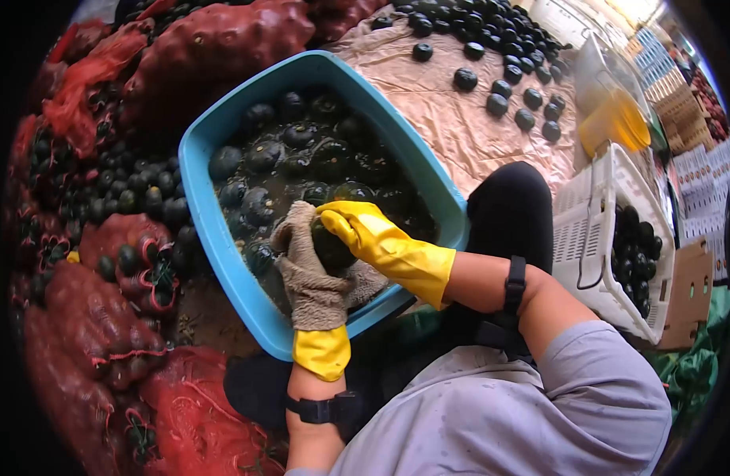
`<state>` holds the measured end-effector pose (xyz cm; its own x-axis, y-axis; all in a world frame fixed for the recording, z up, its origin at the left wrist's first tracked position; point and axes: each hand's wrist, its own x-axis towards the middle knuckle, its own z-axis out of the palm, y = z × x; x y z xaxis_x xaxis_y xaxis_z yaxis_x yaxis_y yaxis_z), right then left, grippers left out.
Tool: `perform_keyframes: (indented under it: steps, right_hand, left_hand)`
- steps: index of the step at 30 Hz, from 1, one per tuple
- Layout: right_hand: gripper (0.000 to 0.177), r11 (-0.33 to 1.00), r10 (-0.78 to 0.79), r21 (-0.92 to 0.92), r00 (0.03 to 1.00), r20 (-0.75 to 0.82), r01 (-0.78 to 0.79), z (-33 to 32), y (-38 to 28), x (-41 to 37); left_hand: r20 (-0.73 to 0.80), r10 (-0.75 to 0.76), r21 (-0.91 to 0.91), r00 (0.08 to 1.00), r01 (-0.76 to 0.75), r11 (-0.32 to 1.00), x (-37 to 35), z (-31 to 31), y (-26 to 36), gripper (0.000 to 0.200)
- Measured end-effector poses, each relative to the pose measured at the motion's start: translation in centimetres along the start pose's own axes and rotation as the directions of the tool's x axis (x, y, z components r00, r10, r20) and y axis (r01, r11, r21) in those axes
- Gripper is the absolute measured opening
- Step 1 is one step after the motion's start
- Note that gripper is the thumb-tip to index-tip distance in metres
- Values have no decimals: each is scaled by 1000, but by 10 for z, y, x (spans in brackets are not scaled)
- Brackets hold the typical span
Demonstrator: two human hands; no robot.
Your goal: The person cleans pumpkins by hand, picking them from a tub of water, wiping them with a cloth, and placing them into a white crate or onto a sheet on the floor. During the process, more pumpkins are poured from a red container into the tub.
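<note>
A blue tub [214, 242] in front of me holds murky water with several small dark green pumpkins [262, 155] in it. Over its near side, both hands hold one dark green pumpkin [331, 250]. My left hand [305, 274] wears a coarse beige cloth mitt over a yellow rubber glove and curls around the pumpkin's left side. A yellow rubber glove covers my right hand [377, 238], its fingers bent over the pumpkin's top. More beige cloth [366, 283] shows beneath, partly hidden by the right hand. The pumpkin's underside is hidden.
Red mesh sacks [99, 317] of pumpkins crowd the left side. Loose pumpkins [498, 87] lie on a pinkish-tan sheet [404, 71] beyond the tub. To the right stand a white crate [587, 230] with dark green produce, a yellow container [615, 123] and a cardboard box [688, 293].
</note>
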<state>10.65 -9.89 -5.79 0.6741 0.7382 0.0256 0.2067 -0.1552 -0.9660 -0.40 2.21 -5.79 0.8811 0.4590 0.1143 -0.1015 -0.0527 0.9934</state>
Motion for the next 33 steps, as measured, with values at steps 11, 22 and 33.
perform_keyframes:
  steps: [11,22,33]
  right_hand:
    - [59,860,130,507,941,-314,50,46,-8,-20]
    - [62,701,516,625,850,-111,-343,48,-35,-23]
    - [69,727,356,559,915,189,-398,14,-46,-25]
  left_hand:
    - [-63,127,446,990,-86,891,1,5,-19,45]
    - [-3,328,767,945,-209,607,-1,-17,9,64]
    - [-71,379,585,923,-269,765,-3,-28,-4,47]
